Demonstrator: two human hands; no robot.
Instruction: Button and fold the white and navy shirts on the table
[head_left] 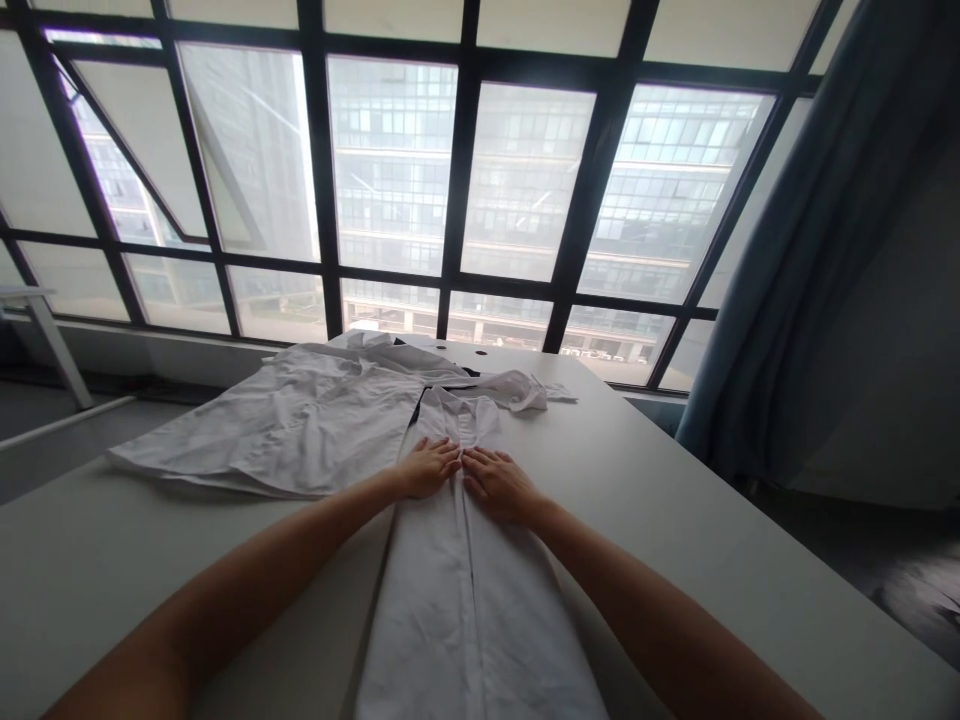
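A white button-front shirt (427,610) lies lengthwise before me in a long narrow shape. Its collar end points at the window and the front opening runs down the middle. My left hand (431,468) rests on the shirt just below the collar, left of the opening, fingers stretched out. On the other side of the opening, my right hand (499,485) lies flat with its fingertips close to those of the left. A second white garment (315,430) is spread, wrinkled, to the left. Something dark shows along the shirt's far left edge; what it is I cannot tell.
Everything lies on a white table (675,520) that reaches toward a large dark-framed window (465,180). A crumpled white piece of cloth (517,390) lies past the collar. A blue-grey curtain (780,250) hangs at the right. Another table's white leg (60,350) stands at the left.
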